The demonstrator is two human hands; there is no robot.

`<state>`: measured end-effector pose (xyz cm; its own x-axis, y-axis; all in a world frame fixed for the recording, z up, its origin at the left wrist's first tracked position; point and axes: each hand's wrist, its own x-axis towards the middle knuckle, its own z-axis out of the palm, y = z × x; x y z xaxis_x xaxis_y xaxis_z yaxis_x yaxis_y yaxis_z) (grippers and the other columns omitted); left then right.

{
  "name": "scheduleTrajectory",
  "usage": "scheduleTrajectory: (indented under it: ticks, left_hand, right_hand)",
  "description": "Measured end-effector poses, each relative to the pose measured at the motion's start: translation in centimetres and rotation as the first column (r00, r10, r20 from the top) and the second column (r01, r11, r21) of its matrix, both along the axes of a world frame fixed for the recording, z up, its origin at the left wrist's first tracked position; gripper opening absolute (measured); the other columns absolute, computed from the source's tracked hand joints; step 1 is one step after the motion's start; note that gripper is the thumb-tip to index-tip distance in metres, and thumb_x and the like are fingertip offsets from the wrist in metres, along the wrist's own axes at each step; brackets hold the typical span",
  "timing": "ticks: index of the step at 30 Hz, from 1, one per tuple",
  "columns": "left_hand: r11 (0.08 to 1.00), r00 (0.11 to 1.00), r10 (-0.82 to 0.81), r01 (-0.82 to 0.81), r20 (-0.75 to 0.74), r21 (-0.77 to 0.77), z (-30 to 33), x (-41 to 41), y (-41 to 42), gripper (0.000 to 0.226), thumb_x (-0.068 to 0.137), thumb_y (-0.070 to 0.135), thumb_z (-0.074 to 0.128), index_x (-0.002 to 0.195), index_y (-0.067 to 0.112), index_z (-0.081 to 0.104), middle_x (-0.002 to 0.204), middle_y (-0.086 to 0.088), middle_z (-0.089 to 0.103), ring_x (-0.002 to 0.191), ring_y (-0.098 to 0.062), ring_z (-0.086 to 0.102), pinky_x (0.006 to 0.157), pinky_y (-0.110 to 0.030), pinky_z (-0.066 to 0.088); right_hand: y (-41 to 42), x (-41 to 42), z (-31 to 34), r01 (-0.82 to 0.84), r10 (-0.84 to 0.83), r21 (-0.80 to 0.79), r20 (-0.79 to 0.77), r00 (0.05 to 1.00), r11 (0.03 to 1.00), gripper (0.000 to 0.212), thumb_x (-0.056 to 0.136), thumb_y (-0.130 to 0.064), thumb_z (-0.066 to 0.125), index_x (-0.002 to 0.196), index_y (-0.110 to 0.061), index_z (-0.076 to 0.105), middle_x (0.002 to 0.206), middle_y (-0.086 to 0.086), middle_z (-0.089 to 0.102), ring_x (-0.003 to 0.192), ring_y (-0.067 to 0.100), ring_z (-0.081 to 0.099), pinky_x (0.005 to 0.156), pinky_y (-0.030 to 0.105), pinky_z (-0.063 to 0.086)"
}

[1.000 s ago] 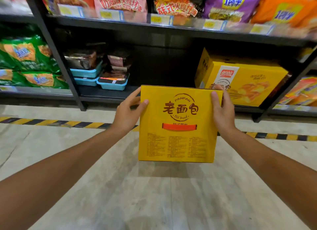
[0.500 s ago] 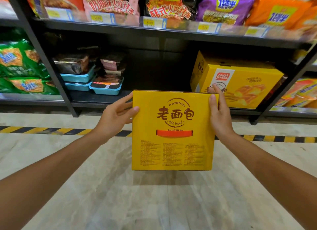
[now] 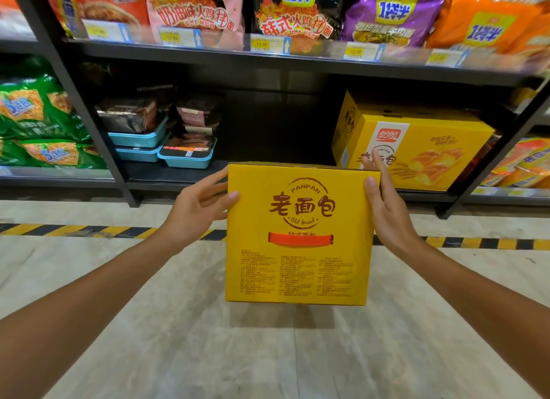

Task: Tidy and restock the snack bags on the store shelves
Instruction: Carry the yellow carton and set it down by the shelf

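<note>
I hold a yellow bread box [image 3: 300,267] with brown "Old bread" print and an orange handle strip upright in front of me, above the floor. My left hand [image 3: 196,211] grips its left edge, thumb on the front face and fingers behind. My right hand [image 3: 387,211] grips the right edge, thumb on the front and index finger pointing up past the top corner. A matching yellow box [image 3: 431,148] stands on the lower shelf [image 3: 166,175] just behind and to the right. A dark gap [image 3: 273,130] lies on that shelf to the left of it.
Blue trays of packaged food [image 3: 187,157] are stacked at the left of the gap. Green snack bags [image 3: 35,112] fill the bay further left. Noodle bags [image 3: 297,11] line the upper shelf with price tags. Black uprights [image 3: 89,115] divide the bays. Yellow-black tape [image 3: 74,230] marks the floor.
The shelves have grown larger in view as I came closer. The box sits slightly lower and more to the left in view, still gripped by both hands.
</note>
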<state>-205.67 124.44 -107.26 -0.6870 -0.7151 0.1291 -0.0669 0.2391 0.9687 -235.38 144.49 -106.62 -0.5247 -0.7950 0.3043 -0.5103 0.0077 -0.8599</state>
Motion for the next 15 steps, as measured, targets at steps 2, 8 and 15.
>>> scheduleTrajectory:
  ticks: [2, 8, 15]
  left_hand:
    - [1.0, 1.0, 0.01, -0.01, 0.023, -0.019, 0.0, 0.6, -0.2, 0.062, 0.095, 0.024, 0.061, 0.155, 0.027, 0.043, 0.133, 0.008, 0.068, 0.119, -0.008, 0.068, 0.088, -0.023, 0.059]
    - [0.986, 0.958, 0.164, -0.157, 0.237, -0.049, -3.0, 5.5, -0.4, 0.053, 0.096, 0.055, 0.048, 0.138, 0.026, 0.061, 0.132, 0.006, 0.068, 0.122, -0.017, 0.063, 0.106, -0.052, 0.052]
    - [0.936, 0.923, 0.275, -0.322, 0.27, 0.145, -7.0, 11.1, 0.4, 0.035, 0.095, 0.056, 0.049, 0.115, 0.036, 0.07, 0.121, 0.008, 0.072, 0.116, -0.017, 0.067, 0.106, -0.05, 0.052]
  right_hand:
    - [0.3, 0.6, -0.2, -0.071, 0.072, 0.009, -0.043, 0.997, 0.997, 0.066, 0.108, -0.035, 0.037, 0.164, -0.034, 0.003, 0.163, -0.022, 0.025, 0.13, -0.029, 0.033, 0.096, 0.0, 0.039]
    - [1.0, 3.5, -2.0, -0.393, 0.415, 0.136, -0.28, 0.865, 0.91, 0.108, 0.083, -0.048, 0.081, 0.161, -0.043, 0.006, 0.171, -0.011, 0.013, 0.156, 0.017, 0.024, 0.119, 0.056, 0.036]
    - [-2.5, 8.9, -4.5, -0.644, 0.618, 0.283, -0.689, 0.379, 0.711, 0.104, 0.073, -0.066, 0.08, 0.155, -0.02, 0.035, 0.164, 0.003, 0.037, 0.156, 0.024, 0.026, 0.123, 0.049, 0.03]
